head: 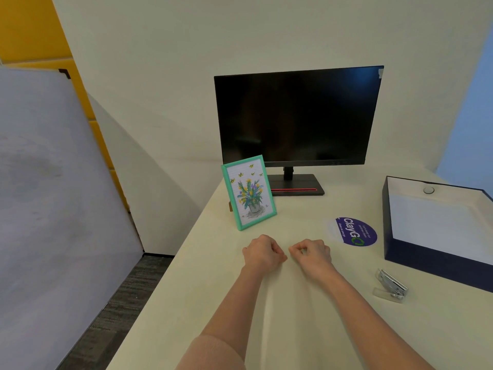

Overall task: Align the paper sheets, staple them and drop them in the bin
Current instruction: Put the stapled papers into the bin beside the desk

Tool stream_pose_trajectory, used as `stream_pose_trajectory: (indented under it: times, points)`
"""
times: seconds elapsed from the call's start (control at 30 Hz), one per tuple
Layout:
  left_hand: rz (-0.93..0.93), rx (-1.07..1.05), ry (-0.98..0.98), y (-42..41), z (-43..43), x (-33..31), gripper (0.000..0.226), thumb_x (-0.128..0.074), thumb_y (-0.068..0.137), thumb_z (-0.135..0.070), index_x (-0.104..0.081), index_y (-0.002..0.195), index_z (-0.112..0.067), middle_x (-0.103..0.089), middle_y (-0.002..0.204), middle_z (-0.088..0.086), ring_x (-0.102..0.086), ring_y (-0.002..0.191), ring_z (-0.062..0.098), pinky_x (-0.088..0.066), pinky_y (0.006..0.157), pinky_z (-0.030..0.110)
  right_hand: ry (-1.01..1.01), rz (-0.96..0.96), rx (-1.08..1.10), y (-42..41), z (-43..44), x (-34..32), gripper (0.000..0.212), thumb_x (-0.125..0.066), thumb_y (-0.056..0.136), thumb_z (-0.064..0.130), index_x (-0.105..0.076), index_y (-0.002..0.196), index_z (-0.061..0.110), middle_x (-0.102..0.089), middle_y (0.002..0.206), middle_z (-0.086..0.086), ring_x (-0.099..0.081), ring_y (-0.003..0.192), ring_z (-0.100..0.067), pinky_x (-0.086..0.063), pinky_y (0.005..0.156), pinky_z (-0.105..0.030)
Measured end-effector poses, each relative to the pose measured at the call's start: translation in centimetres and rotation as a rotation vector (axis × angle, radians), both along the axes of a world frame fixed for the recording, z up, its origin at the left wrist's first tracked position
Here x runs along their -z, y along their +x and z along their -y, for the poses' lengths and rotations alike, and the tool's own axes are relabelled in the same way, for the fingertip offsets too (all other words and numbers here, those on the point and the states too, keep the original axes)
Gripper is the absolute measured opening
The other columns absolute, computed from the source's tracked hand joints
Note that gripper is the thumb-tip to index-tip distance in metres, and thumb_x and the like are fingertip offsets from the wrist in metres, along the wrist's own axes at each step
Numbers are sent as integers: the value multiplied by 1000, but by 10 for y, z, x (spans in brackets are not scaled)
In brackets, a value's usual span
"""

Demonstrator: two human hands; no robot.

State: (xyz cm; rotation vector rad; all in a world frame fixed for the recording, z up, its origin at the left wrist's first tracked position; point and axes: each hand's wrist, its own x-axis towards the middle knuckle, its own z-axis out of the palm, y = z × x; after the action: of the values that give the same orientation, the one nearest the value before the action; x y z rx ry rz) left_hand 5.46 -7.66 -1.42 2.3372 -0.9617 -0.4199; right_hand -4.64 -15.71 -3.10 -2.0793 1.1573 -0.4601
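Observation:
My left hand and my right hand rest side by side on the cream table, both curled into loose fists with nothing visible in them. A small silver stapler with a clear base lies to the right of my right forearm, untouched. Further right stands the bin, a shallow navy box with a white inside and a small round thing at its back wall. I cannot pick out any loose paper sheets; only faint crease-like lines show on the table between my forearms.
A dark monitor stands at the back of the table, with a green-framed flower picture propped in front of it on the left. A round purple sticker lies between my right hand and the box. The table's left edge drops to carpet.

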Motion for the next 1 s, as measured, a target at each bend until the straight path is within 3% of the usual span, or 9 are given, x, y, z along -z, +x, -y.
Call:
stream_pose_trajectory:
  times: [0.1, 0.2, 0.33, 0.43, 0.5, 0.6, 0.77, 0.93, 1.0]
  points:
    - [23, 2, 28, -1, 1, 1, 26, -71, 78, -30, -53, 60, -29, -71, 97, -6, -60, 105, 18, -36, 94, 35, 13, -5, 4, 0, 0, 0, 24, -57, 89, 36, -67, 105, 21, -46, 132, -11, -36, 127, -32, -30, 110, -37]
    - [19, 1, -15, -1, -2, 3, 22, -68, 80, -31, -54, 64, -29, -63, 82, -12, -60, 103, 17, -33, 93, 34, 35, 19, 5, -1, 0, -2, 24, -56, 90, 36, -67, 105, 20, -46, 132, -11, -36, 127, -32, -31, 110, -37]
    - [-160, -71, -214, 10, -8, 3, 20, -69, 79, -26, -61, 61, -28, -61, 66, -15, -64, 90, 18, -47, 91, 35, 70, 77, 16, -4, 3, -11, 23, -55, 90, 34, -67, 104, 19, -53, 128, -12, -39, 125, -31, -33, 108, -36]
    - [-310, -116, -381, 17, -13, -5, 5, -73, 80, -22, -72, 78, -18, -72, 86, 0, -63, 86, 15, -50, 88, 31, 121, 144, 26, -6, 3, -19, 13, -57, 89, 34, -65, 92, 25, -61, 121, -8, -47, 120, -29, -39, 104, -38]
    - [-406, -139, -468, 17, -15, -12, 10, -73, 80, -18, -72, 86, -10, -71, 92, 6, -62, 89, 15, -48, 85, 26, 176, 209, 24, -9, 1, -23, 8, -59, 89, 32, -62, 86, 25, -65, 112, -5, -53, 116, -26, -43, 100, -37]
    - [-535, -155, -556, 4, -17, -26, 20, -71, 82, -14, -70, 98, -2, -66, 93, 5, -56, 89, 12, -44, 74, 18, 301, 313, 1, -18, -8, -32, 21, -58, 92, 27, -64, 106, 12, -62, 105, -4, -55, 105, -18, -41, 88, -28]
    - [-706, -127, -595, -37, -10, -56, 15, -68, 86, -18, -65, 97, -9, -61, 96, 1, -50, 96, 17, -37, 80, 26, 445, 465, 50, -49, -18, -58, 36, -56, 94, 24, -57, 122, 1, -58, 116, -5, -50, 108, -16, -37, 96, -28]
    - [-765, -27, -599, -98, 10, -89, 32, -69, 85, -23, -63, 113, -8, -57, 103, 0, -50, 101, 16, -37, 88, 28, 434, 542, 197, -111, -7, -90, 21, -59, 90, 26, -61, 101, 9, -59, 93, -7, -54, 91, -20, -42, 97, -33]
    - [-785, 21, -599, -132, 22, -103, 36, -69, 85, -22, -61, 116, -6, -55, 102, -1, -49, 101, 15, -39, 91, 29, 397, 592, 238, -148, -2, -103, 23, -58, 92, 26, -59, 107, 9, -60, 86, -4, -57, 89, -18, -42, 98, -32]
